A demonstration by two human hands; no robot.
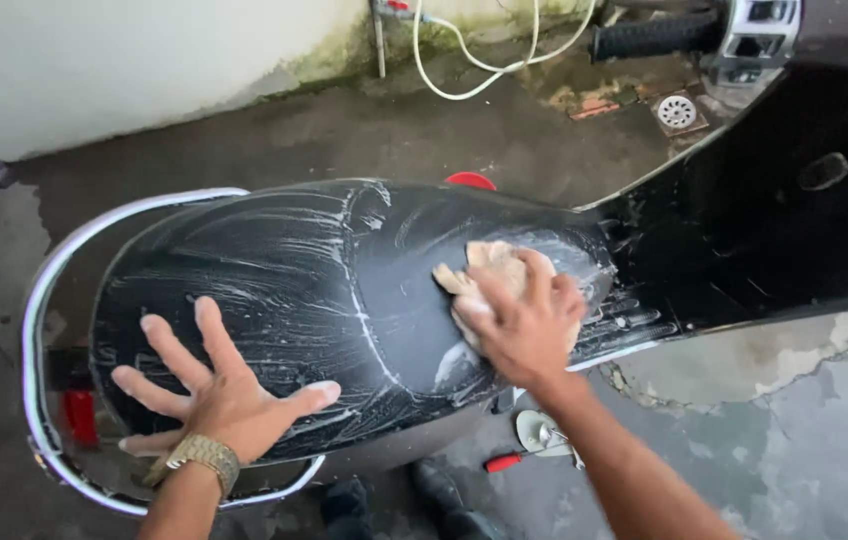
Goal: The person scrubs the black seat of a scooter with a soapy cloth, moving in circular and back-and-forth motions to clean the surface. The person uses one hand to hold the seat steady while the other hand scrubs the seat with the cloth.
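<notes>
Soaping stage, by the look of it: the black scooter seat (344,300), stretched across the middle of the frame, is streaked with white lather along most of its length, and the scrubbing seems well along. Right hand (524,325), centre-right of frame, is clenched around a tan sponge (489,265), fingers (544,285) curled over its top and pressing it down on the front part of the seat; sponge edge pokes out to the upper left of the knuckles, the rest hidden under the palm. Left hand (219,395), lower left, holds nothing: flat, fingers spread wide, palm resting on the wet rear part of the seat, apparently as a brace. Gold wristwatch (206,455) on that wrist. A chrome grab rail (39,300) loops round the seat's rear end at far left. Black body panel (774,230) rises to the upper right, handlebar grip (649,38) above it. A white hose (484,65) lies on wet concrete at top centre, floor drain (677,111) just right of it. My read: next strokes call for firm, even pressure on a slippery surface, and the sponge edge nearest the panel seam needs care.
</notes>
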